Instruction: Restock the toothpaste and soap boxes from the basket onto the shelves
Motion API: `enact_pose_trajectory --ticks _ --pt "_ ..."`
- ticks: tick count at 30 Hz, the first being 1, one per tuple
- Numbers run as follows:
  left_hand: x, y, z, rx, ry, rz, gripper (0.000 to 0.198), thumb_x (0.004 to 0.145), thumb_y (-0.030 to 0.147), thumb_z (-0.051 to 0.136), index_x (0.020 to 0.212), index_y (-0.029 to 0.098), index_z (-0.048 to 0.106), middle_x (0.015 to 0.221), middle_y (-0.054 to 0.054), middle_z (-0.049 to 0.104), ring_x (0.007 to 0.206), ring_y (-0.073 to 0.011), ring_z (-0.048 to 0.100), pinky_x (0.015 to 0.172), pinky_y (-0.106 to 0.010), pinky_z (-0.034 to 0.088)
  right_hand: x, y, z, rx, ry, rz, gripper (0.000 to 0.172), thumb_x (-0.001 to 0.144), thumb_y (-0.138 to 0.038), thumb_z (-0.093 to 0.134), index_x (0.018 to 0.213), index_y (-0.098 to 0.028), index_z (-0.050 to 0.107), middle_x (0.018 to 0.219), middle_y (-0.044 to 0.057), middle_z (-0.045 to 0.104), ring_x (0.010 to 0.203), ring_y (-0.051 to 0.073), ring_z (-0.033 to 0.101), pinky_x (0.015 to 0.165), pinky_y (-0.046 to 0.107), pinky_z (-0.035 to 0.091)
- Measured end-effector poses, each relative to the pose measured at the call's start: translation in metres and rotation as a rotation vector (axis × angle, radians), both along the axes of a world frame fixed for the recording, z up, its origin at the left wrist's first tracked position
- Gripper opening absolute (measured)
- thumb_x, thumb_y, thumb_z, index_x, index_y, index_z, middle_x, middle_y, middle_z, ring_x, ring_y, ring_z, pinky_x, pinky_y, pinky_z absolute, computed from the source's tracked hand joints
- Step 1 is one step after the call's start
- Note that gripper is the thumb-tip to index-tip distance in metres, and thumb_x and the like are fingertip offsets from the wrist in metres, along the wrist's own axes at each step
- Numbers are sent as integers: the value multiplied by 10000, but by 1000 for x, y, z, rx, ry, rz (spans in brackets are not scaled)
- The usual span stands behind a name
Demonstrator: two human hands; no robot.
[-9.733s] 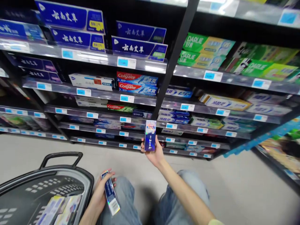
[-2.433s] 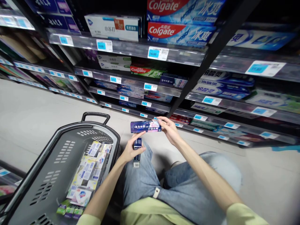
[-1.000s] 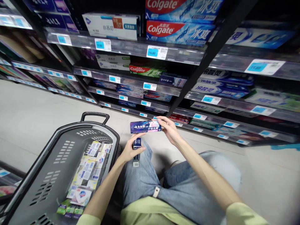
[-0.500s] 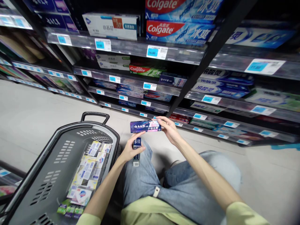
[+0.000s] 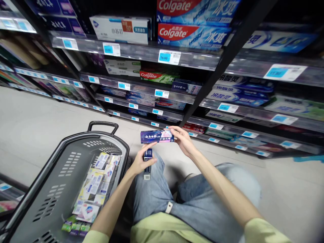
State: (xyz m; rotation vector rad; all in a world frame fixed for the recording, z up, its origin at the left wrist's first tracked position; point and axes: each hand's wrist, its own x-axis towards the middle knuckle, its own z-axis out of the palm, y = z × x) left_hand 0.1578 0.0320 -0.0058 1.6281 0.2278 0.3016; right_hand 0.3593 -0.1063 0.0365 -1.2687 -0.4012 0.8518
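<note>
My right hand (image 5: 184,142) pinches the right end of a dark blue toothpaste box (image 5: 157,136) with pink on its label. That box is level, its printed front facing me. Below it, a second dark blue toothpaste box (image 5: 147,154) points lengthwise toward me, over my left thigh. My left hand (image 5: 139,163) has its thumb across this lower box, with the fingers around its far part. The left fingertips reach the lower edge of the upper box. Whether the lower box also rests on my leg, I cannot tell.
A grey shopping basket (image 5: 65,148) stands at my left, with several soap boxes (image 5: 95,182) and small green-purple packs (image 5: 76,226) inside. Ahead, shelves (image 5: 136,50) hold many toothpaste boxes, and a dark upright post (image 5: 215,74) divides them. My bent knees are below my hands.
</note>
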Motion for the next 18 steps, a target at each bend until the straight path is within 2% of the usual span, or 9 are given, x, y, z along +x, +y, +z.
enact_pose_trajectory --ticks 5,18 --pt "0 0 0 -8 -8 -2 710 823 367 781 1458 182 525 827 -13 651 762 -172 580 784 -316 477 1 -2 0 3 19 32 347 802 -487 786 1073 -281 718 1231 48 728 921 211 677 590 279 575" --pt "1 1 -1 8 -8 -3 703 822 367 780 1454 190 529 844 -16 659 791 -182 594 814 -330 488 0 -1 1 4 41 13 340 771 -483 812 1029 -274 739 1178 49 756 1020 242 686 732 311 561"
